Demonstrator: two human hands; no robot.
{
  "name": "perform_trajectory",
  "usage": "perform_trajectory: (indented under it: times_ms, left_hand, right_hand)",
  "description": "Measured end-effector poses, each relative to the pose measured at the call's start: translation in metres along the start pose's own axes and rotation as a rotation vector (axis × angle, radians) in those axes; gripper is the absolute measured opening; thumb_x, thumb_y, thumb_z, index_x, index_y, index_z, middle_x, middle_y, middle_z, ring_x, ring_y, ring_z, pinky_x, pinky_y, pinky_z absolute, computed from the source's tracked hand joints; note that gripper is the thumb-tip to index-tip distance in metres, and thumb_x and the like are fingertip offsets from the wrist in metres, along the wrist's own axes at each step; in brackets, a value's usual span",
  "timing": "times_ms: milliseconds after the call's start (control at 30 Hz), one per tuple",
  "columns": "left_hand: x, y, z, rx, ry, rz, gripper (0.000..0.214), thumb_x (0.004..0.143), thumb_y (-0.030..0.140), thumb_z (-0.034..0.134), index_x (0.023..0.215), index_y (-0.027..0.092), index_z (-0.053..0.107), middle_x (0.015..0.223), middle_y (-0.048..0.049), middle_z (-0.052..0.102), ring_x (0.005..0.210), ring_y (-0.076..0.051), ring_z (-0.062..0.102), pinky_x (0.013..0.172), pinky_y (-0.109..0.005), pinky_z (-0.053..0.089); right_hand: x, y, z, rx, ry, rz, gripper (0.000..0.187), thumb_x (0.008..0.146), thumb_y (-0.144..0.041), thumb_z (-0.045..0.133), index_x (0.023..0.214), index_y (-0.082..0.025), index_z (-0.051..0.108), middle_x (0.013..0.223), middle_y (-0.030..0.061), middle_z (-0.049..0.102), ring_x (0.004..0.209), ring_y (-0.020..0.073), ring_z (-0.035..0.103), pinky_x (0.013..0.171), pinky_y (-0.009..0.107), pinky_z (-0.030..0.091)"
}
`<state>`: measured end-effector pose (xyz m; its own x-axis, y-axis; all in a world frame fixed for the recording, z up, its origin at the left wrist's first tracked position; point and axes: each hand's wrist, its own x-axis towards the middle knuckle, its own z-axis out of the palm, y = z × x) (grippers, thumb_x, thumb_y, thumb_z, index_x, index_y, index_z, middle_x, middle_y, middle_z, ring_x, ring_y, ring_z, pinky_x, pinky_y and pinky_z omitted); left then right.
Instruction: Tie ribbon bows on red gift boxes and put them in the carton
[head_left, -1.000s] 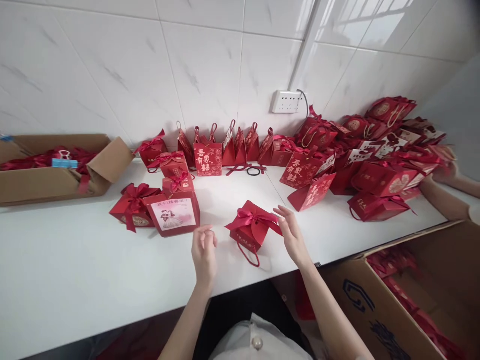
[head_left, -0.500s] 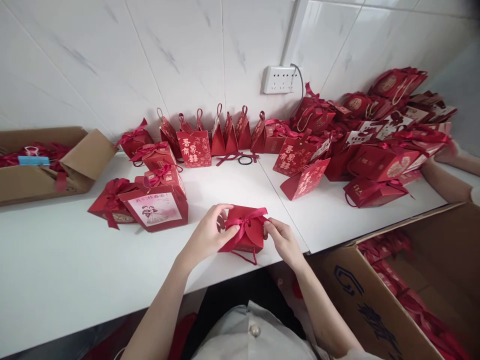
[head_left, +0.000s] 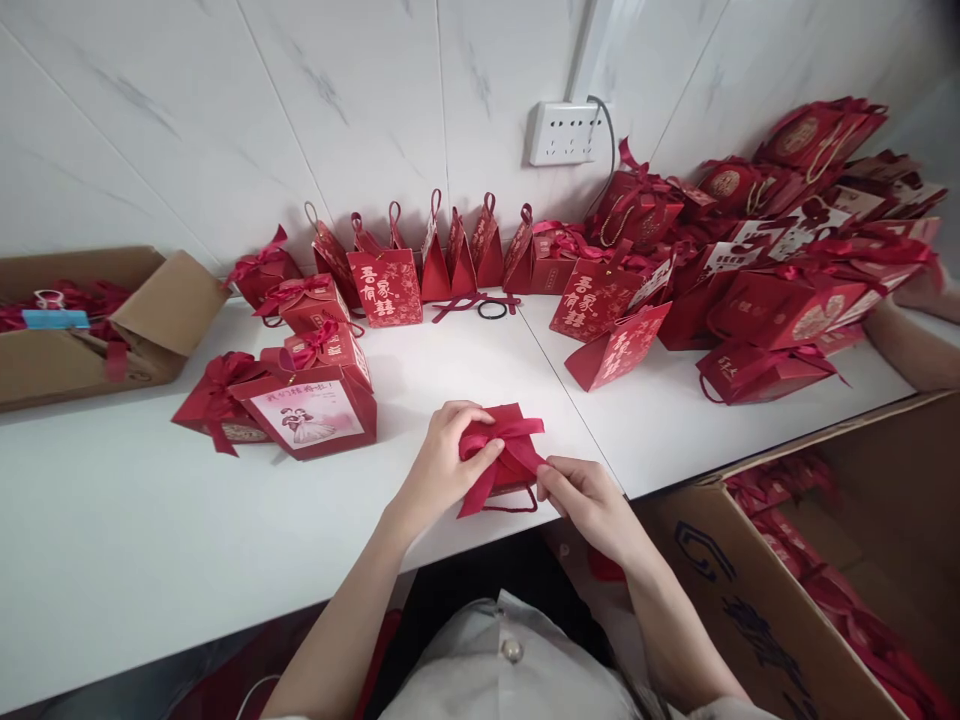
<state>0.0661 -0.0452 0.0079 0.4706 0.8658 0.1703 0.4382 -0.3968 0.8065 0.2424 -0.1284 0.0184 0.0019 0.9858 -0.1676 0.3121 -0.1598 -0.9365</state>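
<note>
A small red gift box (head_left: 508,412) sits at the table's front edge, with a cord handle hanging at its near side. Across its top lies a crimson ribbon (head_left: 523,430), crossed over the lid. My left hand (head_left: 454,455) grips the box from its left, the thumb pressed on the ribbon where it crosses. Between the thumb and fingers of my right hand (head_left: 574,495) is a ribbon end, pulled out at the box's right side. The fingertips underneath the left palm are hidden.
Finished-looking red boxes (head_left: 315,415) with bows stand at left, and more are heaped at right (head_left: 795,300). A cardboard box (head_left: 82,360) is at far left, another (head_left: 720,590) below right. A black ring (head_left: 493,311) lies behind. Another person's arm (head_left: 911,345) reaches in at right.
My left hand has shifted further over the lid, its thumb now on the ribbon's crossing. My right hand has moved slightly down and right, drawing the ribbon end outward. The view has shifted a little.
</note>
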Motion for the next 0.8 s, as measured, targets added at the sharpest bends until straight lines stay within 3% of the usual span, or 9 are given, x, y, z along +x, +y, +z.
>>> perform_trajectory:
  times_ms: [233, 400, 500, 567, 667, 700, 800]
  left_hand:
    - [0.001, 0.002, 0.006, -0.108, 0.119, -0.140, 0.011, 0.077, 0.028, 0.065, 0.084, 0.022, 0.059, 0.099, -0.0034, 0.055, 0.098, -0.020, 0.056, 0.091, -0.037, 0.044]
    - [0.000, 0.003, 0.007, -0.118, 0.104, -0.176, 0.011, 0.076, 0.026, 0.065, 0.081, 0.021, 0.057, 0.094, -0.0021, 0.055, 0.092, -0.019, 0.057, 0.089, -0.035, 0.045]
    - [-0.001, 0.003, 0.006, -0.119, 0.100, -0.154, 0.011, 0.076, 0.026, 0.065, 0.080, 0.021, 0.056, 0.096, -0.0024, 0.056, 0.096, -0.020, 0.057, 0.091, -0.036, 0.044]
    - [-0.002, 0.001, 0.004, -0.148, 0.097, -0.130, 0.013, 0.076, 0.029, 0.065, 0.082, 0.022, 0.056, 0.105, -0.0044, 0.056, 0.107, -0.022, 0.055, 0.094, -0.036, 0.043]
    - [-0.003, -0.003, 0.001, -0.207, 0.091, -0.114, 0.012, 0.081, 0.033, 0.059, 0.080, 0.022, 0.056, 0.114, -0.0068, 0.056, 0.121, -0.025, 0.048, 0.097, -0.037, 0.041]
    - [-0.003, -0.004, 0.000, -0.230, 0.091, -0.117, 0.013, 0.083, 0.034, 0.056, 0.078, 0.021, 0.056, 0.115, -0.0074, 0.056, 0.123, -0.025, 0.047, 0.097, -0.037, 0.041]
    - [-0.003, -0.009, -0.004, -0.249, 0.097, -0.114, 0.017, 0.086, 0.033, 0.052, 0.075, 0.021, 0.057, 0.118, -0.0080, 0.055, 0.126, -0.026, 0.045, 0.100, -0.038, 0.039]
  right_hand:
    - [-0.008, -0.007, 0.004, -0.135, -0.209, 0.065, 0.032, 0.088, -0.029, 0.042, 0.064, -0.020, 0.062, 0.048, -0.0029, 0.054, 0.049, 0.0130, 0.052, 0.055, 0.025, 0.040]
    - [-0.007, -0.004, 0.003, -0.134, -0.359, -0.015, 0.031, 0.086, -0.024, 0.045, 0.063, -0.020, 0.064, 0.050, -0.0023, 0.056, 0.048, 0.0121, 0.052, 0.052, 0.023, 0.041]
    - [-0.003, 0.000, -0.007, -0.107, -0.427, -0.012, 0.036, 0.089, -0.037, 0.046, 0.063, -0.018, 0.064, 0.050, -0.0018, 0.054, 0.047, 0.0118, 0.049, 0.050, 0.024, 0.039]
    - [0.003, 0.002, -0.015, -0.100, -0.279, -0.012, 0.047, 0.089, -0.051, 0.042, 0.060, -0.018, 0.059, 0.048, -0.0027, 0.046, 0.046, 0.0115, 0.044, 0.049, 0.025, 0.035]
    - [0.021, 0.003, -0.020, -0.102, 0.106, -0.003, 0.053, 0.087, -0.063, 0.036, 0.059, -0.020, 0.048, 0.051, -0.0036, 0.040, 0.050, 0.0122, 0.039, 0.049, 0.026, 0.032]
    - [0.028, 0.003, -0.019, -0.100, 0.169, -0.001, 0.052, 0.087, -0.064, 0.037, 0.060, -0.021, 0.046, 0.054, -0.0035, 0.040, 0.052, 0.0125, 0.039, 0.050, 0.026, 0.032]
    - [0.049, 0.005, -0.009, -0.044, 0.136, -0.012, 0.048, 0.085, -0.064, 0.042, 0.062, -0.022, 0.041, 0.058, -0.0038, 0.041, 0.055, 0.0125, 0.040, 0.052, 0.026, 0.033]
